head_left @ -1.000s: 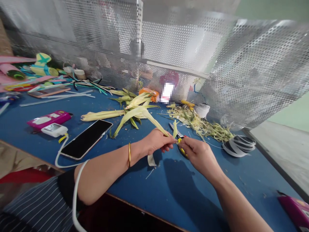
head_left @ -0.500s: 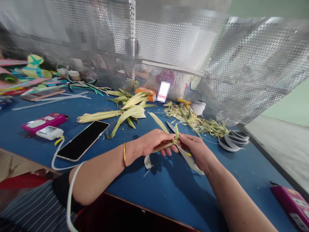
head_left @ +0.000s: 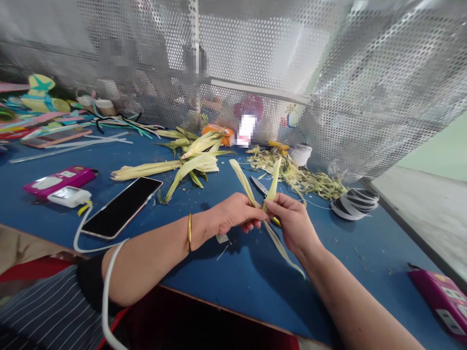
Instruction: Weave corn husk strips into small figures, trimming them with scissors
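Pale green corn husk strips (head_left: pixel 275 177) meet between my two hands above the blue table. My left hand (head_left: pixel 239 213) is closed, pinching the strips where they cross; one strip sticks up from it and away. My right hand (head_left: pixel 290 218) has thumb and finger closed on the upright strip. A long strip (head_left: pixel 282 250) hangs below toward the lower right. Behind the hands lie scissors (head_left: pixel 259 185), with the blade showing and the yellow handle partly covered by my right hand. A small pale scrap (head_left: pixel 222 238) lies under my left hand.
A bundle of corn husks (head_left: pixel 199 160) lies at the back, beside a heap of husk scraps (head_left: pixel 280 165). A black phone (head_left: pixel 122 206) and a white cable (head_left: pixel 105 291) are at left. A ribbon roll (head_left: pixel 353 203) is at right, purple devices (head_left: pixel 62 181) at both sides.
My right hand has shifted its grip to the upright strip, which now stands taller and leans right. The strip at lower left has gone from view beneath my left hand.
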`<state>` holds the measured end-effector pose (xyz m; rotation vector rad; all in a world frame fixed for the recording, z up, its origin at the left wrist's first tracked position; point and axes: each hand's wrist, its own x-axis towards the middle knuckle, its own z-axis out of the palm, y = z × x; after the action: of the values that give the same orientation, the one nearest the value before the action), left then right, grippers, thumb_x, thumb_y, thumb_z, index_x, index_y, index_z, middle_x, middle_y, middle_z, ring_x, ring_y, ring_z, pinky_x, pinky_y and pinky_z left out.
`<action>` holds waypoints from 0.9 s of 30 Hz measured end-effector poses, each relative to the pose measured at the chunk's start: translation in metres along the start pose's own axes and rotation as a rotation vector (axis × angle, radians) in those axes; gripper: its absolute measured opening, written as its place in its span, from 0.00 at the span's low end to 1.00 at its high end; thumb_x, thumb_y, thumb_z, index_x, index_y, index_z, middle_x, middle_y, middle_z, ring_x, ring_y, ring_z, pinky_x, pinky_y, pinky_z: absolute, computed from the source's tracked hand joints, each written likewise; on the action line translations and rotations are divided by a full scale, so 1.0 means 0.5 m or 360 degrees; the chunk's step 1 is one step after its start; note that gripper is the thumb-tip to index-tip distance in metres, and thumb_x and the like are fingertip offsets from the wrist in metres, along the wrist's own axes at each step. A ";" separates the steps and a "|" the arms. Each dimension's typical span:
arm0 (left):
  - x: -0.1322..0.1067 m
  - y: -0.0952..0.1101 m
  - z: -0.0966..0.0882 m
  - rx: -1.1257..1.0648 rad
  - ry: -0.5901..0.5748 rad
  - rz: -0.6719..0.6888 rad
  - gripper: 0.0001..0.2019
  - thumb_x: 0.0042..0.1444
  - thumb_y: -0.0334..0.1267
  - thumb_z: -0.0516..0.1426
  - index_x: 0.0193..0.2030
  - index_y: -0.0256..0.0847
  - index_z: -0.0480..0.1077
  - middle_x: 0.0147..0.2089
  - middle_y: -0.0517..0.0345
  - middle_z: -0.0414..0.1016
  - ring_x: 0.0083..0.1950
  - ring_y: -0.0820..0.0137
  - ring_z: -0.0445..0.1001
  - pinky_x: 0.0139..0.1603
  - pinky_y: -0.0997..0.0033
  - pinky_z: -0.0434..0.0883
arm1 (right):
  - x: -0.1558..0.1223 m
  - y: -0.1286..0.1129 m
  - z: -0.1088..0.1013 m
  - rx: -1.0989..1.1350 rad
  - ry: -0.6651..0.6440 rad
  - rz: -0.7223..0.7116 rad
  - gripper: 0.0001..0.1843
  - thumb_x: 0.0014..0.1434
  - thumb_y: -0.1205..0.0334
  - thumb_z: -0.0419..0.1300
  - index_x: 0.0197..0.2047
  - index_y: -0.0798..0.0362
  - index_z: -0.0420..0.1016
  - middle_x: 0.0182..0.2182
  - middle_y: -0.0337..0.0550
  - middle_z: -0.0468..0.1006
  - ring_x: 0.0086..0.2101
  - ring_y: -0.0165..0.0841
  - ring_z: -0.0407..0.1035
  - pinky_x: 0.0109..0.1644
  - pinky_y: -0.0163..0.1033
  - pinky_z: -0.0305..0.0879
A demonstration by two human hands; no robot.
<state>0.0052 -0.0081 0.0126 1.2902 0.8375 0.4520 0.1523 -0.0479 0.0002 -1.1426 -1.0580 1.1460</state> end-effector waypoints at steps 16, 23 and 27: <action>-0.002 0.003 -0.008 0.0073 -0.0141 -0.0152 0.08 0.51 0.37 0.61 0.26 0.35 0.74 0.18 0.63 0.69 0.17 0.79 0.64 0.20 0.78 0.64 | -0.009 0.018 0.012 -0.0120 0.0110 -0.0153 0.15 0.49 0.57 0.67 0.20 0.52 0.66 0.16 0.31 0.66 0.18 0.25 0.58 0.23 0.33 0.56; 0.002 0.000 -0.007 -0.0033 -0.0099 -0.0085 0.13 0.50 0.45 0.64 0.27 0.34 0.74 0.20 0.61 0.71 0.20 0.77 0.68 0.24 0.76 0.67 | 0.008 0.017 -0.005 -0.0181 0.0067 -0.0087 0.16 0.52 0.52 0.66 0.22 0.52 0.69 0.17 0.33 0.68 0.20 0.26 0.61 0.26 0.33 0.57; 0.009 0.006 -0.017 -0.0264 -0.0047 -0.0079 0.23 0.54 0.55 0.60 0.28 0.33 0.74 0.26 0.54 0.76 0.23 0.74 0.71 0.29 0.71 0.71 | 0.020 -0.005 -0.026 -0.0227 0.0105 0.0031 0.24 0.47 0.39 0.66 0.30 0.54 0.75 0.24 0.39 0.75 0.26 0.29 0.68 0.32 0.35 0.64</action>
<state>0.0022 0.0014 0.0139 1.1186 0.7889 0.4522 0.1666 -0.0394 0.0015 -1.2967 -1.0931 1.0541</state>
